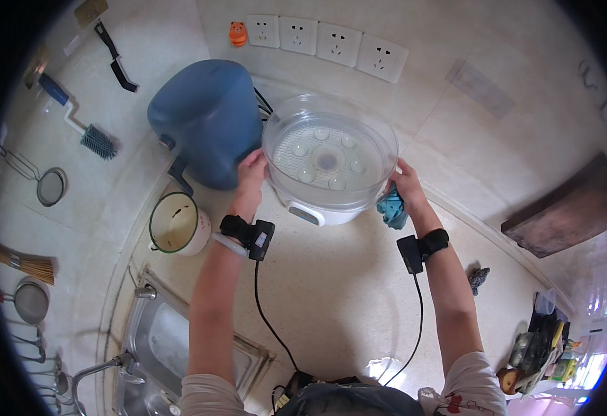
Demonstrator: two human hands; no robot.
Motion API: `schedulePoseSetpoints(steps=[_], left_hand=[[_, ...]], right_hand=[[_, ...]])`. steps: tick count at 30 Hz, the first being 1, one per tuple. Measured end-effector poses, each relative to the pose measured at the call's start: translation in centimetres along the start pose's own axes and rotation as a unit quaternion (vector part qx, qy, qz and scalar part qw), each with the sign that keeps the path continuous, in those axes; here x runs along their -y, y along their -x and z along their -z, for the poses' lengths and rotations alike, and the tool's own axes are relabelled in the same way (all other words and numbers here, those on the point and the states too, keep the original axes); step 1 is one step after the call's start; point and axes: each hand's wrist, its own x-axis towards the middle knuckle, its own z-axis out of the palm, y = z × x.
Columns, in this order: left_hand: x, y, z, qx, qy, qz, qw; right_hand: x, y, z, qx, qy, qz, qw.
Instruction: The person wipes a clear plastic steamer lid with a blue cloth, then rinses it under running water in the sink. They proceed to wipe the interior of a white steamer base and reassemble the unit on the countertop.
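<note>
A clear plastic steamer basket (282,179) with round dimples in its perforated floor sits over the white base of an electric steamer (329,216), which has a small control panel in front. My left hand (253,169) grips the basket's left side, beside a blue air fryer. On the right side my right hand (406,183) holds the basket; its fingertips are partly hidden behind the wall. A teal cloth (393,209) hangs or lies just below my right hand; whether the hand touches it I cannot tell. Both wrists wear black strapped devices with cables.
The blue air fryer (207,125) and a green-rimmed enamel mug (173,223) stand left. A steel sink (163,338) with a faucet (101,362) lies lower left. Sockets (337,44) line the wall. At right are a dark board (563,208), a patterned cloth (477,278) and assorted items (537,343).
</note>
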Motion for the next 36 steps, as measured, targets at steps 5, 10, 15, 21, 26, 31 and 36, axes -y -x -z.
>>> schedulePoseSetpoints(steps=[5, 10, 15, 21, 26, 31, 36], left_hand=[[0.3, 0.7, 0.0, -0.014, 0.023, 0.024, 0.999], [0.5, 0.6, 0.0, -0.004, 0.027, 0.023, 0.999], [1.0, -1.4, 0.0, 0.008, 0.029, -0.005, 1.0], [1.1, -2.8, 0.5, 0.006, 0.0, -0.012, 1.0], [1.0, -2.6, 0.3, 0.022, -0.025, -0.023, 0.999], [0.6, -2.7, 0.4, 0.012, -0.1, -0.002, 0.995], [1.2, -2.8, 0.9, 0.026, -0.016, 0.04, 0.999]], right_hand=[[0.0, -0.5, -0.1, -0.006, -0.004, -0.003, 1.0], [0.3, -0.4, 0.5, 0.012, -0.028, -0.018, 0.999], [-0.7, 1.1, -0.5, -0.02, -0.082, -0.034, 0.996], [-0.5, 1.7, -1.2, -0.03, -0.096, -0.05, 0.994], [-0.7, 1.0, -0.7, -0.023, -0.073, -0.048, 0.996], [-0.5, 1.1, -0.6, -0.015, -0.069, -0.059, 0.996], [-1.1, 1.1, -0.4, 0.006, -0.126, -0.065, 0.99]])
